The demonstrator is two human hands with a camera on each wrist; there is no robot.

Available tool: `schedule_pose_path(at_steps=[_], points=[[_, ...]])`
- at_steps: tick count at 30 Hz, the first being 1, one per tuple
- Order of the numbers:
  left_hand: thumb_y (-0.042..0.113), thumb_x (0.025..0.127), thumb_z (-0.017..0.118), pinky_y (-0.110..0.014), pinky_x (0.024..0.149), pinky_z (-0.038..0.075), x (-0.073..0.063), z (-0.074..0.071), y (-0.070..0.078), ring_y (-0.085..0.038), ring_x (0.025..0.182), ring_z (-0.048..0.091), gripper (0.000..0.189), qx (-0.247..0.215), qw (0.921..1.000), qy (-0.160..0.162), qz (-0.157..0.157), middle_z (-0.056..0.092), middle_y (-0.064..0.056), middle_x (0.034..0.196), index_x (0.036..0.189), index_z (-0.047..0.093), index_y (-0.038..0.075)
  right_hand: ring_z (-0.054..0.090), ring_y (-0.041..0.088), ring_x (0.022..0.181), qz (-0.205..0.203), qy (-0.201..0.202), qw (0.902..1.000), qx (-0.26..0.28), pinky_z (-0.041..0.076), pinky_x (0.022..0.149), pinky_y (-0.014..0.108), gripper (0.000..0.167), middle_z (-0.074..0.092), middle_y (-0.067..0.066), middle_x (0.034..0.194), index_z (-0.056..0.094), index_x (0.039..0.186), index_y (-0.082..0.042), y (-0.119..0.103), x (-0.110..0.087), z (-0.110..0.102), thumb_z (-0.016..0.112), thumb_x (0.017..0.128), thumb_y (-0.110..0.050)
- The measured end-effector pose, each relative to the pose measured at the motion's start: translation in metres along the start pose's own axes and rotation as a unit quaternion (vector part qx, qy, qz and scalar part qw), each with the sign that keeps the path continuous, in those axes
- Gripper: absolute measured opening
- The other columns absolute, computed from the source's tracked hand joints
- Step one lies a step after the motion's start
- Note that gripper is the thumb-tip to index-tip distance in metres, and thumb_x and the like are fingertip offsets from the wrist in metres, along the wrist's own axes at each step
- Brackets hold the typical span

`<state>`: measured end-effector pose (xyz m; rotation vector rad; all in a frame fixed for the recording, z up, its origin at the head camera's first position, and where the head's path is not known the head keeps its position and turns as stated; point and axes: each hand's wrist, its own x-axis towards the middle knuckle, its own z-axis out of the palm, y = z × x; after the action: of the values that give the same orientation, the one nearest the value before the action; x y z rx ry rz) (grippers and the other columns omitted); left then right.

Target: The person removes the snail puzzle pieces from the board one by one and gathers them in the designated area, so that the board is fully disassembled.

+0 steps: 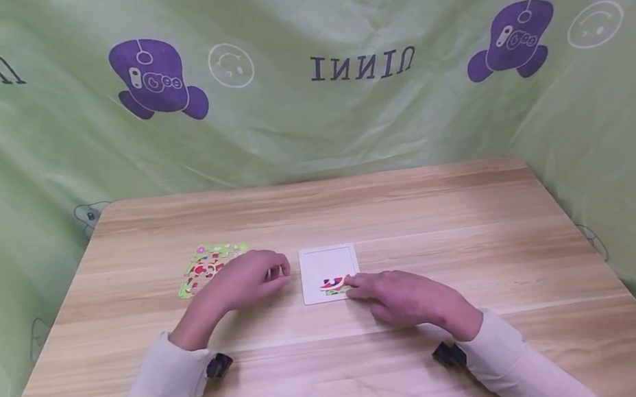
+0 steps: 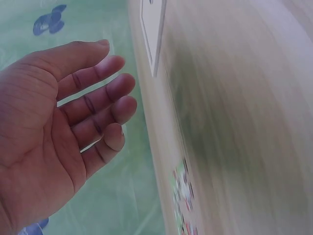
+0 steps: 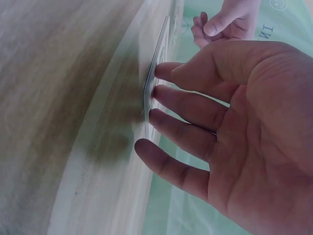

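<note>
A white puzzle board (image 1: 318,266) with a thin inner outline lies mid-table. Several coloured jigsaw pieces (image 1: 334,284) sit in its lower right part, partly covered by my right hand (image 1: 405,296). In the right wrist view, that hand's fingers (image 3: 183,129) are extended and their tips touch the board. My left hand (image 1: 252,278) hovers to the left of the board with loosely bent fingers, and its palm is bare in the left wrist view. Under and behind it, a spread of red, white and green jigsaw pieces (image 1: 200,270) lies on the table, partly hidden by the hand.
The wooden table (image 1: 444,206) runs back to a green curtain (image 1: 294,126) with purple prints, which hangs behind and at both sides. Dark wrist devices are strapped to both pale sleeves (image 1: 174,374).
</note>
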<state>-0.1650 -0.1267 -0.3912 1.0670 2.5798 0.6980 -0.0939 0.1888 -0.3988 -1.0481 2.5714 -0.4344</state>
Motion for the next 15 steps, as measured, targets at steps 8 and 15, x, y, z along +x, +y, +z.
schedule_pose_path(at_steps=[8, 15], points=[[0.021, 0.097, 0.070, -0.032, 0.071, 0.049, 0.023, 0.008, 0.022, -0.014, 0.077, 0.056, 0.010, 0.040, 0.9989, -0.023, 0.010, 0.060, 0.007, 0.083, 0.104, 0.072, 0.013, 0.051, 0.031, 0.136, 0.008, -0.010, 0.9999, 0.007, 0.040, 0.111, 0.047, 0.045, 0.048, 0.010, 0.155, 0.063, 0.142, -0.010, 0.001, 0.001, -0.003, 0.055, 0.098, -0.003], [0.030, 0.095, 0.072, -0.038, 0.076, 0.052, 0.036, 0.018, 0.034, -0.016, 0.089, 0.061, 0.030, 0.062, 0.9972, -0.040, -0.009, 0.066, -0.002, 0.105, 0.119, 0.073, 0.012, 0.052, 0.033, 0.135, -0.005, -0.006, 1.0000, 0.002, 0.042, 0.109, 0.049, 0.044, 0.048, 0.011, 0.155, 0.064, 0.141, -0.011, 0.002, 0.000, -0.003, 0.055, 0.098, -0.004]])
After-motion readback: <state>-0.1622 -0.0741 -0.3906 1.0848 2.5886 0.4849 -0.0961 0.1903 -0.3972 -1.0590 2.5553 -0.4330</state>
